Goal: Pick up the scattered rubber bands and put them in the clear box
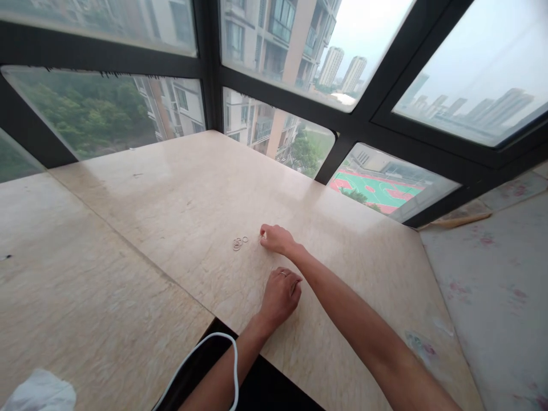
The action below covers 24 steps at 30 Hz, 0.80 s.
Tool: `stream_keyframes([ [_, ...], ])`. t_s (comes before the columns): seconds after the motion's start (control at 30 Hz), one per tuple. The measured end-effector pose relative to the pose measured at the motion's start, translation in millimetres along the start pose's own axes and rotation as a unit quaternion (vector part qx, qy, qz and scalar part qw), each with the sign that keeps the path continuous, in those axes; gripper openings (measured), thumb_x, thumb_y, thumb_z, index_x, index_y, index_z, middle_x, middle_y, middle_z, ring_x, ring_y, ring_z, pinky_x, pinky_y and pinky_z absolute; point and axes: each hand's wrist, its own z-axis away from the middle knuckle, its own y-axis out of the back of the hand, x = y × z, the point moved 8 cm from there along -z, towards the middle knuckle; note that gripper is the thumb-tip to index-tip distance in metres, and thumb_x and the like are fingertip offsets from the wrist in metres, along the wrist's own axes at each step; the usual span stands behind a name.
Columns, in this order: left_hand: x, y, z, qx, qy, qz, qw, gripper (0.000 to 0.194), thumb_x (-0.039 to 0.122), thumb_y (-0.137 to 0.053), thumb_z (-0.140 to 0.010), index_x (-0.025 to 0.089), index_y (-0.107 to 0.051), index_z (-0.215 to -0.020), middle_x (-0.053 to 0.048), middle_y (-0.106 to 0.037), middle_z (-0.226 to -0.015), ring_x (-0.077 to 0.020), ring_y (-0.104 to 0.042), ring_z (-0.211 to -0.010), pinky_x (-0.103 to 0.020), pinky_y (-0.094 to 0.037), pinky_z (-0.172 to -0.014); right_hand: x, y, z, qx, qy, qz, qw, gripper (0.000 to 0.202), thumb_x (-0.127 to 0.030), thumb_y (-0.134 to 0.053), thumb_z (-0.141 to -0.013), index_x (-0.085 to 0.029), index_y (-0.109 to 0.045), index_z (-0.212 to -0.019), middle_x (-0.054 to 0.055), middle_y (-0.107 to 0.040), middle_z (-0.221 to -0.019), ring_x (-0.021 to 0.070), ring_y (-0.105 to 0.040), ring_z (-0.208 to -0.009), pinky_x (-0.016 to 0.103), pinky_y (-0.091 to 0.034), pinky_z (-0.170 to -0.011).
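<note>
Several small metal rings [238, 244] lie in a loose cluster on the beige marble surface [180, 205], near the middle of the view. Just to their right, my right hand [276, 238] rests on the surface with its thumb and forefinger pinched together; what is between the fingertips is too small to make out. Nearer to me, my left hand [281, 294] lies on the surface with its fingers curled in, a ring on one finger. Whatever it may hold is hidden.
Dark-framed windows [282, 120] border the far side. A floral-papered wall [505, 285] stands at the right. White crumpled material [40, 393] lies at the lower left, and a white cable [235, 365] loops over my left forearm. A seam crosses the surface.
</note>
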Motion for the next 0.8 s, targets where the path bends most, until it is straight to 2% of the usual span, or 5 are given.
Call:
stream_keyframes([
  [0.33,-0.6,1.0,0.0,-0.007,0.01,0.009,1.0,0.016,0.011,-0.054,-0.082,0.017,-0.068,-0.086,-0.006,-0.068,-0.084,-0.0226,-0.058,-0.09,-0.04,-0.043,-0.082,7.1,-3.3,7.3,0.008,0.016,-0.024,1.0,0.013,-0.022,-0.054,-0.079,-0.021,-0.063,-0.089,0.005,-0.068,-0.085,0.0182,-0.06,-0.08,0.024,-0.037,-0.063],
  [0.5,-1.6,1.3,0.3,-0.005,0.013,0.012,1.0,0.016,0.011,-0.055,-0.082,0.018,-0.068,-0.087,-0.006,-0.068,-0.083,-0.0229,-0.058,-0.089,-0.04,-0.044,-0.081,11.3,8.9,19.6,0.035,0.018,-0.098,0.994,0.009,-0.022,-0.054,-0.08,-0.019,-0.061,-0.085,0.001,-0.065,-0.069,0.0137,-0.057,-0.065,0.022,-0.036,-0.059],
  [0.6,-2.5,1.1,-0.1,-0.007,0.016,0.014,1.0,0.015,0.011,-0.055,-0.082,0.017,-0.068,-0.087,-0.006,-0.069,-0.084,-0.0225,-0.058,-0.09,-0.04,-0.044,-0.082,17.2,18.6,34.8,0.048,0.019,-0.159,0.986,0.007,-0.021,-0.051,-0.08,-0.019,-0.057,-0.082,-0.004,-0.059,-0.055,0.0102,-0.053,-0.053,0.02,-0.037,-0.056],
  [0.7,-2.2,1.4,-0.9,-0.011,0.015,0.015,1.0,0.016,0.011,-0.055,-0.081,0.017,-0.068,-0.088,-0.006,-0.069,-0.086,-0.0221,-0.058,-0.09,-0.04,-0.044,-0.083,32.1,25.2,57.3,0.062,0.005,-0.212,0.975,0.008,-0.025,-0.047,-0.083,-0.019,-0.052,-0.083,-0.006,-0.055,-0.05,0.0075,-0.048,-0.044,0.018,-0.037,-0.05],
  [0.8,-1.7,1.2,-1.8,-0.019,0.014,0.013,1.0,0.017,0.011,-0.055,-0.081,0.018,-0.068,-0.088,-0.005,-0.07,-0.086,-0.0217,-0.058,-0.09,-0.039,-0.045,-0.083,58.5,25.8,89.3,0.066,-0.038,-0.333,0.94,0.013,-0.033,-0.048,-0.083,-0.02,-0.046,-0.082,-0.009,-0.052,-0.046,0.0062,-0.04,-0.036,0.017,-0.031,-0.04],
])
